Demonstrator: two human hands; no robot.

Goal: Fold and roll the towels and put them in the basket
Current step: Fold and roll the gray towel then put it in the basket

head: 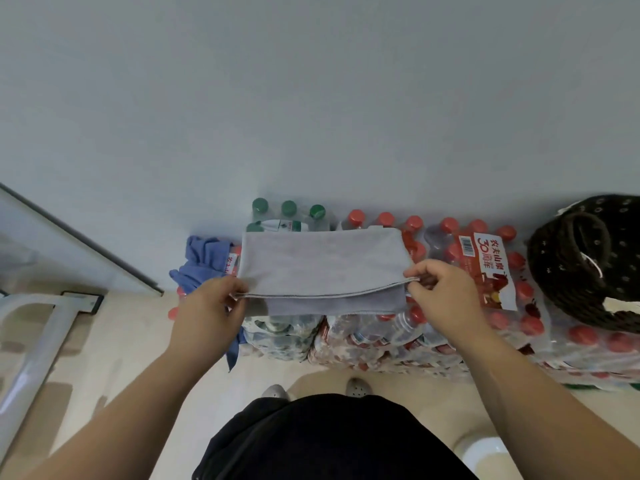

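The grey towel (pixel 322 268) lies folded across shrink-wrapped bottle packs (pixel 374 334), stretched between both hands. The left hand (pixel 211 306) pinches its near-left corner; the right hand (pixel 440 285) pinches its near-right corner. The dark woven basket (pixel 585 265) sits at far right.

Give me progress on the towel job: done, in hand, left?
Done: nothing visibly rolled; I can't see into the dark woven basket. In hand: the grey towel lies on the shrink-wrapped bottle packs, with left hand and right hand pinching its near corners mid-fold. Left: rolling it, basketing it, then the crumpled blue towel.
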